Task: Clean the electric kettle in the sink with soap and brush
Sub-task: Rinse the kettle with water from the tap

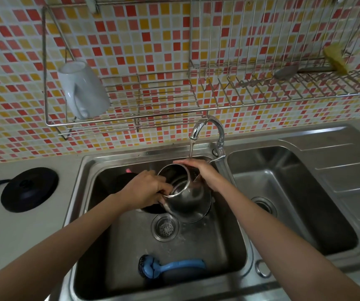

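Note:
The steel electric kettle (189,197) is tilted over the left sink basin (229,246), its open mouth facing up and back towards the tap (207,129). Water runs from the tap onto my right hand (198,172), which lies against the kettle's far right side near the rim. My left hand (151,187) grips the kettle's rim at the left, fingers curled over the edge. A blue dish brush (170,267) lies on the basin floor near the front. The kettle's black lid or handle shows dark behind my left hand.
The black kettle base (29,189) with its plug sits on the counter at the left. A white mug (82,89) hangs in the wire rack on the tiled wall; a yellow sponge (335,58) rests on the right rack. The second basin (294,198) lies to the right.

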